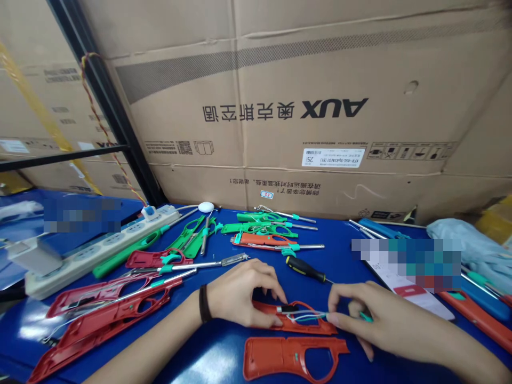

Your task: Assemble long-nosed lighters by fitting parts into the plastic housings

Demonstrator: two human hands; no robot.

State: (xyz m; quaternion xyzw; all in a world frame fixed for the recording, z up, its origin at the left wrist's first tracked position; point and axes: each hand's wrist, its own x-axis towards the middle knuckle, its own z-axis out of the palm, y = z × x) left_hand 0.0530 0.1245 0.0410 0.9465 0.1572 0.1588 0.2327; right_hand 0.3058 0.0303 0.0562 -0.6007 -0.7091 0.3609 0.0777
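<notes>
My left hand (244,293) presses its fingertips on an orange-red lighter shell half (308,322) lying on the blue table (224,352), beside a small black part (288,308) seated in it. My right hand (368,314) pinches the thin white wires and a teal piece (365,317) at the shell's right end. A second orange-red shell half (292,357) lies loose just in front, touching neither hand.
A black-handled screwdriver (306,269) lies behind my hands. Red shells with metal tubes (108,304) are piled at left, green and orange ones (264,229) at the back. A white power strip (96,248) sits far left. Cardboard boxes (320,106) wall the rear.
</notes>
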